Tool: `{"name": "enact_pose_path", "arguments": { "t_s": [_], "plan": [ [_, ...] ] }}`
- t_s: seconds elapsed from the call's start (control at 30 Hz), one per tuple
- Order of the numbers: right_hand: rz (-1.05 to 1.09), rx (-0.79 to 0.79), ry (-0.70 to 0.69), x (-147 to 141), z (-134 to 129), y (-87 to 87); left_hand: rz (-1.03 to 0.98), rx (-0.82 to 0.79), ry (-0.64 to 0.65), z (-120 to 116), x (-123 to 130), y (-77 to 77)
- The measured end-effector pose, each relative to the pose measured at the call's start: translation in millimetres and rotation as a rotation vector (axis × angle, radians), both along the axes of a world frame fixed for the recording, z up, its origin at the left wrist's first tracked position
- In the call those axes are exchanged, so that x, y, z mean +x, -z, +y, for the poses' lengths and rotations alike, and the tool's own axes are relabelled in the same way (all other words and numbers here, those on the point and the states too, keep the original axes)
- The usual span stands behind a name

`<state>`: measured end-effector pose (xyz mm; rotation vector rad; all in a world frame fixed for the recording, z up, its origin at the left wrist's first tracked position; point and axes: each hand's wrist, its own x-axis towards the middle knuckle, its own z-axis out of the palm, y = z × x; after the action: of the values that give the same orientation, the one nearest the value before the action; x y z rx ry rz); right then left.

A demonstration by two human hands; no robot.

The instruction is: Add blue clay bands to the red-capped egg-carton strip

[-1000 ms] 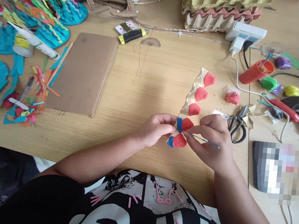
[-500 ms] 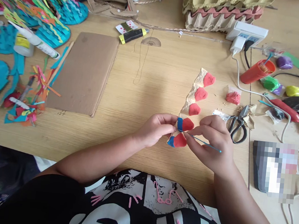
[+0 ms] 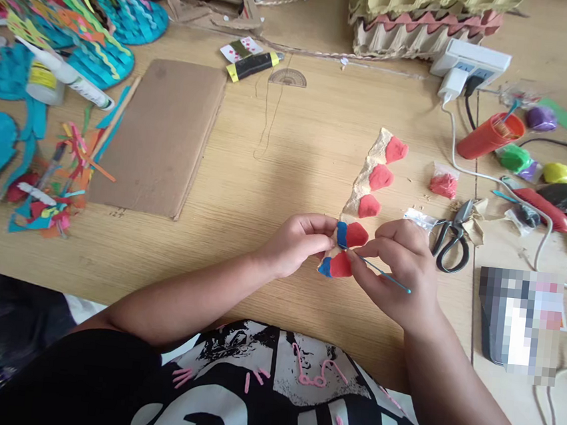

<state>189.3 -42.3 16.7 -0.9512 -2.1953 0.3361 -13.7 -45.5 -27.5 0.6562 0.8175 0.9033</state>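
Note:
A jagged cardboard strip [image 3: 363, 180] runs up the table, its points covered in red clay. Blue clay [image 3: 342, 234] lies beside the red on the two points nearest me. My left hand [image 3: 296, 246] pinches the strip's left edge beside the blue clay. Between the thumb and fingers of my right hand [image 3: 398, 270] is a thin blue stick [image 3: 386, 274]. Its far tip touches the strip near the lower edge of the upper blue patch, partly hidden by my fingers.
Black-handled pliers [image 3: 454, 239] and a bag of red clay [image 3: 443, 182] lie right of the strip. Further right are a red cup [image 3: 491, 135] and a white cable. A cardboard sheet [image 3: 158, 137] lies left, egg trays [image 3: 422, 25] at the back.
The outer end of the blue stick has swung slightly left and down, with my right hand shifting a little. My left hand has stayed nearly still.

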Motion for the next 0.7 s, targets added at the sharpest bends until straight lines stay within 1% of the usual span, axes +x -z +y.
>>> {"name": "enact_pose_path", "arguments": {
  "t_s": [0.2,0.33,0.43,0.6,0.7],
  "plan": [
    [0.006,-0.002,-0.006,0.0,-0.2,0.8,0.001,0.004,0.006,-0.1,-1.3,3.0],
    [0.013,-0.032,-0.028,0.2,-0.2,1.0,-0.004,-0.002,0.007,0.1,-0.6,3.1],
    [0.000,-0.018,-0.013,0.0,-0.1,0.5,-0.001,-0.006,-0.001,0.5,0.0,3.1],
    [0.034,-0.043,-0.015,-0.9,0.0,0.0,-0.013,-0.008,-0.002,0.1,-0.2,2.6],
    [0.013,-0.023,0.004,-1.4,-0.3,0.4,-0.012,-0.014,-0.012,-0.2,0.2,1.4]
  ]
}}
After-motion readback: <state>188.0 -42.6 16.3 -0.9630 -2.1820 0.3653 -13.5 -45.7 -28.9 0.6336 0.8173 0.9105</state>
